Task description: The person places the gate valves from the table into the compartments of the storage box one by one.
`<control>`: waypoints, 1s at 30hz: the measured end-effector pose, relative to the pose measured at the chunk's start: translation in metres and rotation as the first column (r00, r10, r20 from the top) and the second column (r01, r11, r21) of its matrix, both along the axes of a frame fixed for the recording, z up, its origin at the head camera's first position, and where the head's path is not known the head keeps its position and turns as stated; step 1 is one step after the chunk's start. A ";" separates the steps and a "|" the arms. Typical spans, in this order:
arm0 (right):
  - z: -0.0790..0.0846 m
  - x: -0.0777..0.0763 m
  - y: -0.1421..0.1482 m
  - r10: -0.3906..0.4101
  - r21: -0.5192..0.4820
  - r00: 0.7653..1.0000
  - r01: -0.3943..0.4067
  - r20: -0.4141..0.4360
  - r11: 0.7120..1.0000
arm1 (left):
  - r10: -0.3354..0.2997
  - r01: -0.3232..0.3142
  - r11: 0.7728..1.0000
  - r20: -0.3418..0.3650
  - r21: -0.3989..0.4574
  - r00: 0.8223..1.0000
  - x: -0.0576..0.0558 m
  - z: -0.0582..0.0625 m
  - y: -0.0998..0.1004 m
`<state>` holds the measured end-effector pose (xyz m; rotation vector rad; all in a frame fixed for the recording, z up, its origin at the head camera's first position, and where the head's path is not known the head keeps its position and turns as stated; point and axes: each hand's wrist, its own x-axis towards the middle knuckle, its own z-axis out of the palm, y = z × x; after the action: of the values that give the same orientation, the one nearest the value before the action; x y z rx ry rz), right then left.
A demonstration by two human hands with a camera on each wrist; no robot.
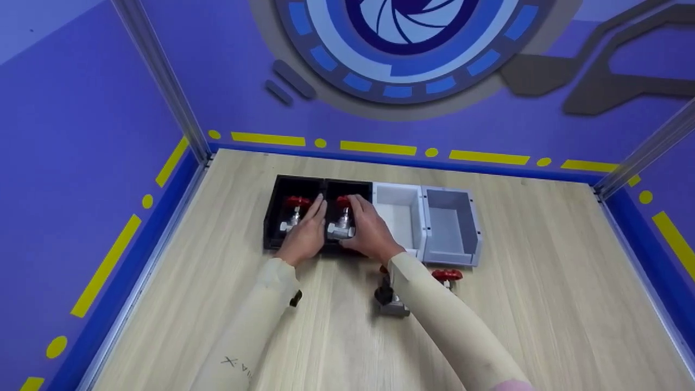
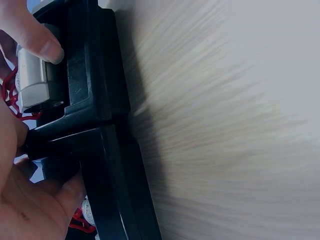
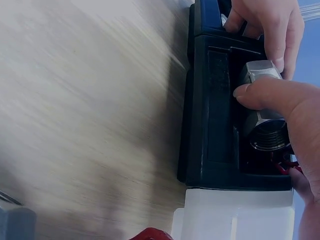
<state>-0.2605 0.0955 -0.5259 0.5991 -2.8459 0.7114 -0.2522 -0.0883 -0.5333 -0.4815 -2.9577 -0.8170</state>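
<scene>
Two black bins stand side by side at the left of a row. In the right black bin (image 1: 350, 182) lies a metal valve (image 1: 341, 232) with a red handwheel. My right hand (image 1: 374, 228) grips this valve, thumb on its hexagonal body (image 3: 261, 69) and fingers by the handwheel. My left hand (image 1: 305, 236) straddles the wall between the two black bins, thumb inside the left black bin (image 1: 298, 178) and fingers on the other side. Another red-handled valve (image 1: 293, 220) sits in that left bin, beside my left hand.
A white bin (image 1: 396, 187) and a grey bin (image 1: 448, 191) continue the row to the right. In front of them, partly behind my right forearm, are a valve with a black handle (image 1: 384, 296) and a valve with a red handwheel (image 1: 447, 275). Patterned walls enclose the wooden table (image 1: 543, 304).
</scene>
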 end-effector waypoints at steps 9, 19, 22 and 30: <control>0.004 -0.007 -0.002 0.030 0.026 0.998 -0.032 0.052 0.999 | -0.011 0.011 1.000 0.004 -0.006 1.000 0.000 0.000 -0.002; 0.002 -0.011 -0.002 0.022 0.070 0.996 -0.028 0.084 0.997 | -0.014 0.014 1.000 0.017 0.004 1.000 0.000 -0.001 0.000; 0.003 -0.012 -0.002 0.032 0.078 0.994 -0.040 0.104 0.996 | -0.010 0.010 1.000 0.023 0.008 1.000 0.001 -0.002 0.000; 0.001 -0.016 -0.003 0.061 0.086 0.994 -0.068 0.086 0.994 | -0.006 0.006 1.000 0.035 0.005 0.999 0.001 0.001 0.000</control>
<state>-0.2769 0.0928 -0.5251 0.6930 -2.9609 0.6369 -0.2514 -0.0881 -0.5327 -0.4816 -2.9864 -0.8422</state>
